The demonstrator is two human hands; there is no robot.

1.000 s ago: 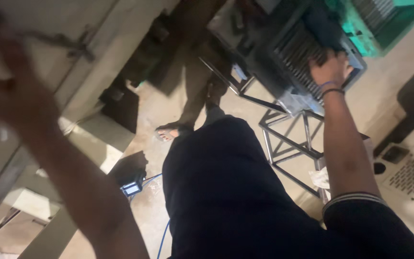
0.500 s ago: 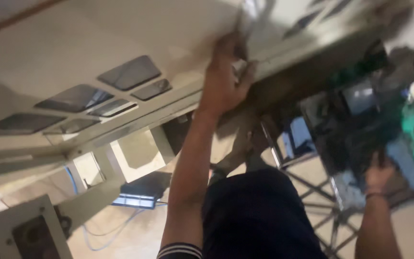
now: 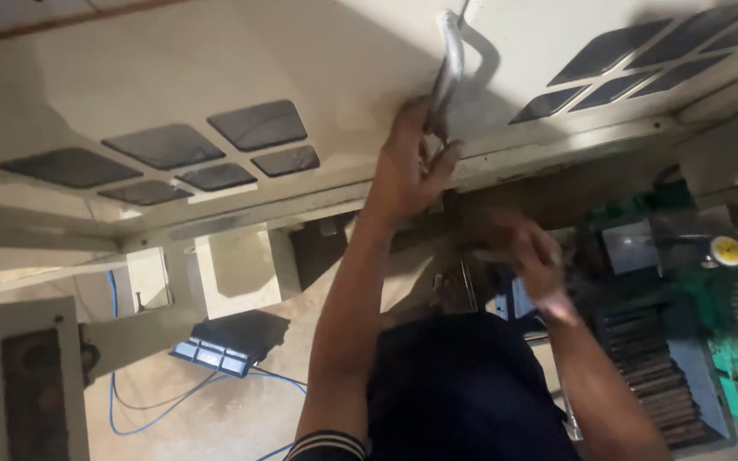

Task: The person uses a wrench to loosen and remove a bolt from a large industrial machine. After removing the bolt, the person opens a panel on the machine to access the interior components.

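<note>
My left hand (image 3: 407, 162) reaches up to a cream-coloured machine panel (image 3: 215, 68), its fingers closed around the lower end of a curved grey metal handle (image 3: 450, 60) fixed to that panel. My right hand (image 3: 531, 256) is blurred in the dark gap just under the panel's lower edge, right of my left wrist. Whether it holds anything cannot be made out. My dark-clothed body (image 3: 463, 384) fills the bottom middle.
The panel carries groups of dark window-like patches (image 3: 215, 145). A green machine with a dark ribbed part (image 3: 642, 367) and a yellow round gauge (image 3: 728, 250) sits at right. A small dark box with a lit face (image 3: 224, 341) and blue cable (image 3: 155, 401) lie on the tan floor.
My left hand swung from the far left up to the panel and closed on the handle. My right hand left the green machine and rose to the panel's lower edge.
</note>
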